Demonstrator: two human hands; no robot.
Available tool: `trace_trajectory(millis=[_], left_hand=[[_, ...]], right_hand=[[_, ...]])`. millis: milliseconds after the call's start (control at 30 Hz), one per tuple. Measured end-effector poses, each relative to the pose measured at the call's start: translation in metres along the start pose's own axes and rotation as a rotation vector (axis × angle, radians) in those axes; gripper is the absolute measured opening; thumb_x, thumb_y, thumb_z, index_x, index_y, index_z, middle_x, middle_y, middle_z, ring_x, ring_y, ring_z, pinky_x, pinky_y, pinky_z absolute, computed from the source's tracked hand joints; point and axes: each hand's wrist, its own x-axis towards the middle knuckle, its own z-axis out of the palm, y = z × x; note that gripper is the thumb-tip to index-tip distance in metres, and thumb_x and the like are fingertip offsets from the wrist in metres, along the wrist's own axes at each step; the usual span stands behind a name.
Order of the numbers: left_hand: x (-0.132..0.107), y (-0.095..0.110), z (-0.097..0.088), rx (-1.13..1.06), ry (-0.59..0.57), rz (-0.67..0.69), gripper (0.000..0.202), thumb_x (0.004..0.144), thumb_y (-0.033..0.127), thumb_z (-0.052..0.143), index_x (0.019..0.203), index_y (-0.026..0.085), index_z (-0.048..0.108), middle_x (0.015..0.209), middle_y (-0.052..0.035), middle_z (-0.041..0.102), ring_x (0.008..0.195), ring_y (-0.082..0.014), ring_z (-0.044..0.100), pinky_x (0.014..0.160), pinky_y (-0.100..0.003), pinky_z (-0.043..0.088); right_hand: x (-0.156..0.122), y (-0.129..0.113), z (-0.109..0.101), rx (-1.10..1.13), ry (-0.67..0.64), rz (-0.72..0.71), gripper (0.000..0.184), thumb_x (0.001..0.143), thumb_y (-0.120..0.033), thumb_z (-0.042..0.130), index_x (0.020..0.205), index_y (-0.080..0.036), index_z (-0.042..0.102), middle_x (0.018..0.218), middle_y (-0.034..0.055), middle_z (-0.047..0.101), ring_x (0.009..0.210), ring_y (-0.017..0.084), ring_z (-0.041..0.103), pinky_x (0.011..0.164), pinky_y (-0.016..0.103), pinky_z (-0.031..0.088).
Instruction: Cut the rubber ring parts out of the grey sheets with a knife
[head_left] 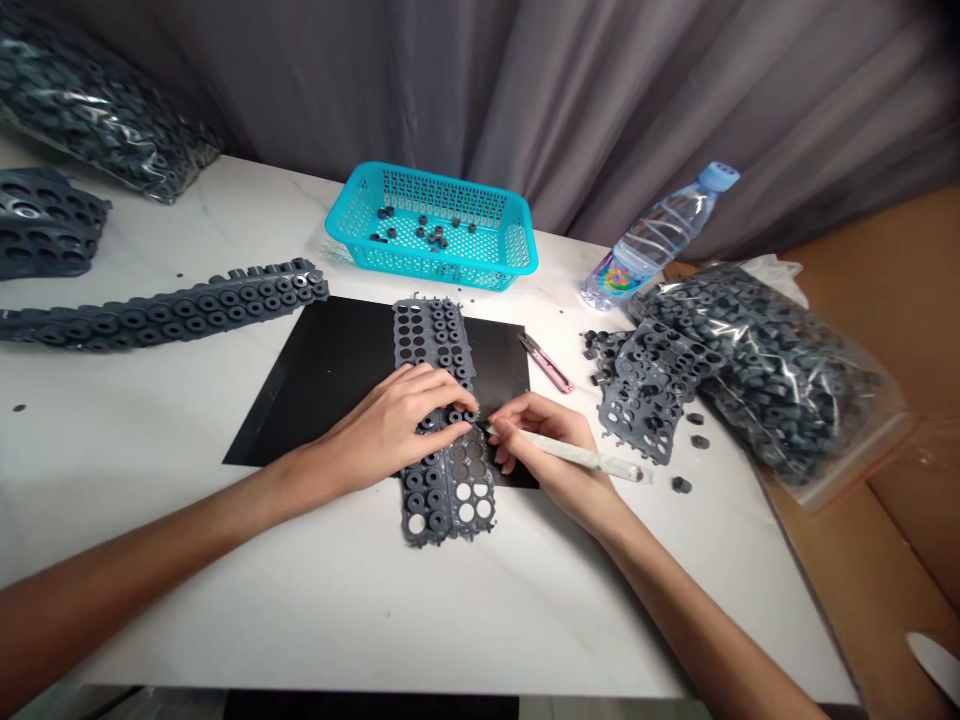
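A grey rubber strip (pixel 442 480) full of small ring-shaped parts lies lengthwise on a black mat (pixel 330 370); several of its holes are punched out. My left hand (pixel 397 420) rests on the strip's middle, fingers curled and pressing down on the rings. My right hand (pixel 547 445) is closed around a thin white pen-like tool (pixel 585 460), whose tip touches the strip's right edge beside my left fingertips.
A turquoise basket (pixel 517 245) holding several loose grey rings stands behind the mat. A pink utility knife (pixel 547 362), a water bottle (pixel 652 235), emptied strips (pixel 645 390) and a bag of rings (pixel 780 370) lie at the right. More ring strips (pixel 172 310) and another bag (pixel 97 110) lie at the left.
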Motion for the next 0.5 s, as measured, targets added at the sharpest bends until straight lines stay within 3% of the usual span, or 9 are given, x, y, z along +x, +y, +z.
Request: trace_trajectory(millis=[500], left_hand=[[0.0002,0.0010,-0.0009,0.006,-0.011,-0.011,0.012,0.107,0.030,0.064,0.115,0.023,0.070,0.112,-0.0002,0.074,0.110,-0.0203,0.067,0.101,-0.038,0.044]], right_hand=[[-0.0008,-0.0017,0.0013,-0.029,0.007,0.008,0.020,0.100,-0.038,0.074,0.096,-0.019,0.071,0.075,0.0012,0.070,0.063,0.014,0.066,0.059,0.024,0.054]])
